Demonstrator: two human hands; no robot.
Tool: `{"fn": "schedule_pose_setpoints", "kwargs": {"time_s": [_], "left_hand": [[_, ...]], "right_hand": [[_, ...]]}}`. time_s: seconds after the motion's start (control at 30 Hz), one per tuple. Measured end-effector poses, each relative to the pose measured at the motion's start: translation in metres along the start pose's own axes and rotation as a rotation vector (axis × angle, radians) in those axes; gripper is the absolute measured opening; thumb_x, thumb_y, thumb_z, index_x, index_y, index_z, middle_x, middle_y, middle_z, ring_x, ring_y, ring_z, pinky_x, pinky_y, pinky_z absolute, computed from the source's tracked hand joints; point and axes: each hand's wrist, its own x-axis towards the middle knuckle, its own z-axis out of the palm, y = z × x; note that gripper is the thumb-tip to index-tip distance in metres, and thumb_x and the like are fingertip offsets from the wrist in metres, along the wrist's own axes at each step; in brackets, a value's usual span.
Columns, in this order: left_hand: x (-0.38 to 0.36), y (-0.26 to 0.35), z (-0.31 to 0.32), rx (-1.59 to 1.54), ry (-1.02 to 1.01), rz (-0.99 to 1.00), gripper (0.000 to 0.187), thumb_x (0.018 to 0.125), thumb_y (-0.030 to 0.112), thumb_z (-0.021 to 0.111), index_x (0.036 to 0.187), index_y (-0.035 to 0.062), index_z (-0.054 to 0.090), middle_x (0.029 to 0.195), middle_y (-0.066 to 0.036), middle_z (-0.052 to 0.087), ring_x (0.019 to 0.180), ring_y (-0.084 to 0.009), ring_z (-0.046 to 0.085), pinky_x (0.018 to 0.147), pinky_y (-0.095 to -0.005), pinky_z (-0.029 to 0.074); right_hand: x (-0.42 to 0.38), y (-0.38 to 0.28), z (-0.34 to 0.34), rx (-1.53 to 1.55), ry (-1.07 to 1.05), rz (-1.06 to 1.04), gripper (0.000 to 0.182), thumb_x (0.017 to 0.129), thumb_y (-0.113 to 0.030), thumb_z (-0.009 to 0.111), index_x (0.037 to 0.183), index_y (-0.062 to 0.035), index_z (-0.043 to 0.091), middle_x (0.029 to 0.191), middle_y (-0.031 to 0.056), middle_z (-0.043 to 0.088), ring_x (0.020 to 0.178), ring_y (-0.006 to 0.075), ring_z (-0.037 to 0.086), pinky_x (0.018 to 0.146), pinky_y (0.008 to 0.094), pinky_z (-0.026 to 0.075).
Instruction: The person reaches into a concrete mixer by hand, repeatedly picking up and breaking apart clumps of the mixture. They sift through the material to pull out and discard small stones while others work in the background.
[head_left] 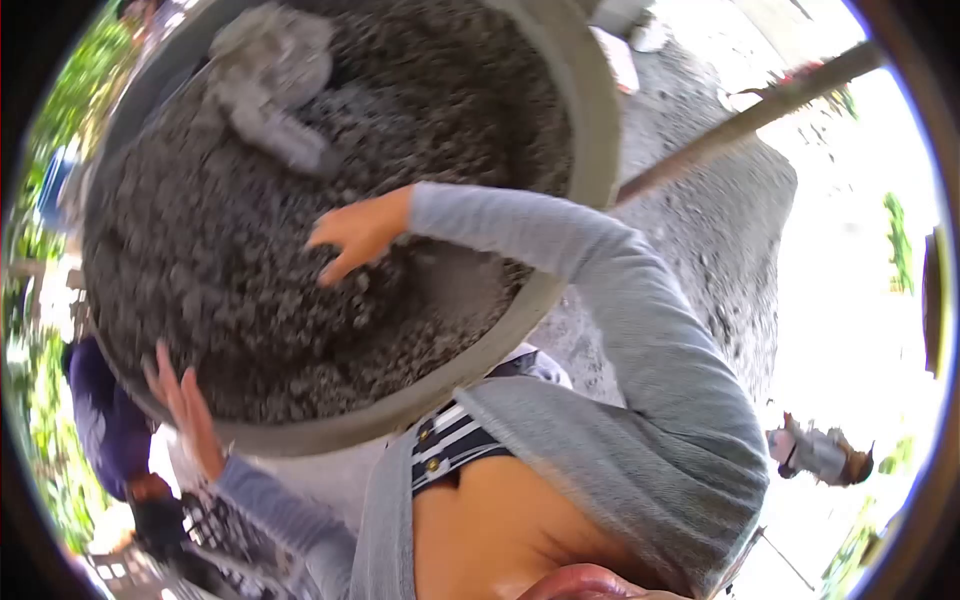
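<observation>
A large round tub [597, 120] with a thick grey rim holds a dark, crumbly, damp-looking mix [230, 240]. Over the middle of this mix reaches my right hand [365, 235], fingers apart and low above the lumps, with nothing visible in it. My left hand [190, 412] is at the tub's near left rim, its fingers stretched out and its palm bare. Beyond my right hand, a crumpled pale grey thing [275, 95], like a dirty cloth or bag, lies on the mix toward the far side.
A long wooden pole [750, 125] slants up to the right beside the tub. Behind it spreads a heap of grey powdery material [710, 210]. A person in purple [105, 425] is close by on the left; another person [820, 455] is farther off at right.
</observation>
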Motion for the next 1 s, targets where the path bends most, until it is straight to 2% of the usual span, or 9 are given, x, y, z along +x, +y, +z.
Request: {"fn": "schedule_pose_setpoints", "kwargs": {"time_s": [0.07,0.2,0.37,0.43,0.57,0.67,0.83,0.87,1.0], "left_hand": [[0.028,-0.050,-0.006,0.081,0.090,0.050,0.055,0.099,0.036,0.041,0.147,0.0120,0.032,0.152,-0.011,0.028,0.143,-0.0299,0.010,0.112,-0.0422,0.019],[0.075,-0.087,-0.014,-0.107,0.104,0.073,0.055,0.101,0.044,0.030,0.147,0.0133,0.032,0.153,-0.010,0.023,0.143,-0.0294,0.014,0.114,-0.0450,0.017],[0.102,-0.080,-0.015,0.444,0.073,0.033,0.058,0.099,0.054,0.022,0.147,0.0231,0.032,0.154,-0.009,0.023,0.142,-0.0292,0.018,0.114,-0.0494,0.015],[0.101,-0.089,-0.009,0.368,0.092,0.113,0.059,0.098,0.058,0.018,0.147,0.0278,0.031,0.154,-0.009,0.023,0.143,-0.0300,0.015,0.114,-0.0518,0.014],[0.061,-0.003,-0.022,0.662,-0.047,-0.032,0.057,0.098,0.056,0.017,0.148,0.0290,0.028,0.154,-0.008,0.020,0.141,-0.0381,0.015,0.112,-0.0572,0.014],[0.050,-0.006,-0.031,0.547,0.016,0.327,0.057,0.099,0.054,0.018,0.147,0.0263,0.029,0.155,-0.008,0.019,0.140,-0.0418,0.017,0.112,-0.0556,0.018],[0.018,0.055,-0.042,0.374,-0.202,0.512,0.057,0.100,0.050,0.020,0.145,0.0191,0.033,0.151,-0.019,0.021,0.136,-0.0436,0.023,0.111,-0.0517,0.022],[0.011,0.062,-0.039,0.377,-0.204,0.559,0.056,0.100,0.049,0.021,0.145,0.0178,0.033,0.147,-0.024,0.025,0.135,-0.0441,0.025,0.109,-0.0547,0.023],[-0.024,0.107,-0.046,0.395,-0.333,0.622,0.059,0.100,0.048,0.025,0.145,0.0107,0.030,0.144,-0.025,0.029,0.133,-0.0446,0.027,0.107,-0.0552,0.026]], "right_hand": [[0.029,0.000,-0.004,-0.022,0.002,-0.008,0.096,0.082,-0.069,0.051,0.145,-0.0003,0.026,0.153,0.0245,0.010,0.143,0.0369,0.010,0.112,0.0473,0.022],[0.066,-0.029,-0.014,-0.020,0.150,-0.056,0.104,0.077,-0.076,0.051,0.148,-0.0065,0.020,0.155,0.0219,0.002,0.142,0.0404,0.007,0.113,0.0543,0.019],[0.071,-0.067,-0.020,0.008,0.197,-0.073,0.110,0.073,-0.078,0.052,0.149,-0.0080,0.016,0.155,0.0209,0.000,0.142,0.0423,0.004,0.113,0.0572,0.017],[0.075,-0.078,-0.013,0.039,0.169,-0.038,0.115,0.071,-0.080,0.054,0.150,-0.0100,0.010,0.155,0.0208,-0.002,0.142,0.0421,0.002,0.113,0.0590,0.015],[0.079,-0.085,0.007,0.074,0.182,0.027,0.122,0.066,-0.082,0.056,0.151,-0.0120,0.003,0.155,0.0208,-0.004,0.142,0.0433,0.000,0.112,0.0611,0.014],[0.071,-0.096,0.018,0.094,0.246,0.076,0.127,0.061,-0.083,0.059,0.151,-0.0161,0.000,0.155,0.0210,-0.007,0.141,0.0447,-0.003,0.111,0.0626,0.014],[0.028,-0.121,0.013,0.062,0.392,0.218,0.127,0.058,-0.083,0.063,0.151,-0.0182,0.005,0.154,0.0226,0.004,0.139,0.0461,0.012,0.108,0.0634,0.022],[0.022,-0.118,0.014,0.047,0.469,0.202,0.123,0.057,-0.079,0.067,0.150,-0.0182,0.016,0.148,0.0242,0.021,0.133,0.0452,0.029,0.106,0.0568,0.030],[-0.003,-0.116,0.008,0.013,0.509,0.257,0.114,0.060,-0.079,0.065,0.144,-0.0091,0.033,0.140,0.0234,0.038,0.124,0.0403,0.044,0.103,0.0450,0.039]]}}
